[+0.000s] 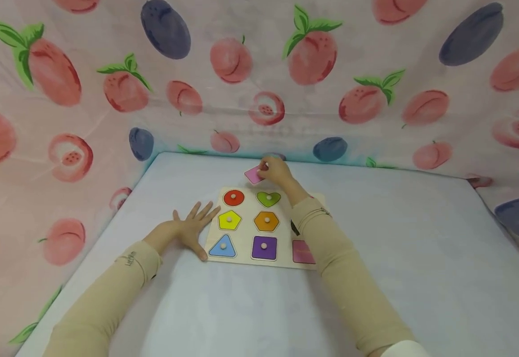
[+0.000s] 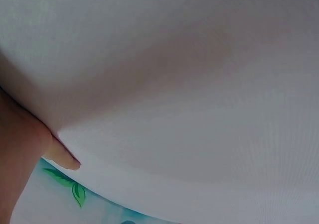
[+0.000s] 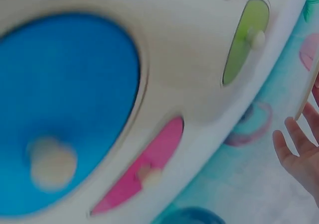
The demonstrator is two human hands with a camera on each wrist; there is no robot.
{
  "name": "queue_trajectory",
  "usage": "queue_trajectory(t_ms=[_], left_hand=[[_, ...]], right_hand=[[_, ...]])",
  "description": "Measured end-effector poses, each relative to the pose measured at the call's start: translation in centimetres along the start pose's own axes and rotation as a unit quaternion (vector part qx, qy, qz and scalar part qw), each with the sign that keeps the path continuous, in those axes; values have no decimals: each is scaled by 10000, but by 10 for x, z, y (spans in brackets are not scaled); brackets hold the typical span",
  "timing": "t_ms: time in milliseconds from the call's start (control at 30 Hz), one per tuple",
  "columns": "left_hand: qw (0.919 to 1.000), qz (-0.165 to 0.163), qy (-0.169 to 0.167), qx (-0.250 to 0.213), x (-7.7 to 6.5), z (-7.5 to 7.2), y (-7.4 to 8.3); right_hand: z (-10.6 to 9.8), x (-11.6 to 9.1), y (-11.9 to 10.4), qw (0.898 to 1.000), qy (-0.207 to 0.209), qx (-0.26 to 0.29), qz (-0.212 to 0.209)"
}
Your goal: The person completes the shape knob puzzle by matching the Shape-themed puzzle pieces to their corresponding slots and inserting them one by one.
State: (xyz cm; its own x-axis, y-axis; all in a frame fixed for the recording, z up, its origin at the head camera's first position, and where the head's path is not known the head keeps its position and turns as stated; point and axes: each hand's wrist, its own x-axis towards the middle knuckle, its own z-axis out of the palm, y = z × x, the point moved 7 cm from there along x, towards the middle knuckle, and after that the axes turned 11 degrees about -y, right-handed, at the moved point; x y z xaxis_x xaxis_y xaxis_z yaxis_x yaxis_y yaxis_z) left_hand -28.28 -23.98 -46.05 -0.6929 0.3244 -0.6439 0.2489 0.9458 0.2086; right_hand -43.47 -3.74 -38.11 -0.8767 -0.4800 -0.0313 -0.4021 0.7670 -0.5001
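A cream knob puzzle board [image 1: 246, 253] lies on the white table. On it sit a red circle [image 1: 229, 200], a green heart [image 1: 264, 202], a yellow pentagon [image 1: 224, 222], an orange hexagon [image 1: 261, 224], a blue triangle [image 1: 228, 252] and a purple square [image 1: 269, 253], all knobbed. Beyond the board's far edge, my right hand [image 1: 277, 171] pinches a pink puzzle piece [image 1: 252, 175] in the air. My left hand [image 1: 190, 230] rests with fingers spread at the board's left edge. A pink rectangular area [image 1: 302, 253] without a visible knob shows at the near right, partly behind the right sleeve.
My right forearm [image 1: 344, 267] covers part of the board's right column. In the right wrist view, a large blue piece [image 3: 75, 84] and a magenta piece [image 3: 167, 144] are in the board. A fruit-print cloth [image 1: 259, 64] rises behind the table and along its sides.
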Motion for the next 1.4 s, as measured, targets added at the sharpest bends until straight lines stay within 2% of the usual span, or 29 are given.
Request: queue_trajectory(t_ms=[200,400,667,867,1133,1400], left_hand=[[10000,23,31,-16,1,-2,0],[9999,129,43,-91,-3,-1,5],[9996,173,64,-209,3,0,7],[9996,169,37,-227,2,0,7],[9993,230,1,-309,-4,0,3],[9976,504,138,-448,-3,-1,5]], right_hand=[[-18,-17,-6,9993,81,-226,-284],[-26,-38,-2,9990,-27,-245,-366],[-37,-70,-3,9967,-22,-468,-657],[-36,-100,-5,9938,10,-773,-803],[-29,-136,1,9921,90,-772,-985],[-17,-173,21,9943,67,-711,-795]])
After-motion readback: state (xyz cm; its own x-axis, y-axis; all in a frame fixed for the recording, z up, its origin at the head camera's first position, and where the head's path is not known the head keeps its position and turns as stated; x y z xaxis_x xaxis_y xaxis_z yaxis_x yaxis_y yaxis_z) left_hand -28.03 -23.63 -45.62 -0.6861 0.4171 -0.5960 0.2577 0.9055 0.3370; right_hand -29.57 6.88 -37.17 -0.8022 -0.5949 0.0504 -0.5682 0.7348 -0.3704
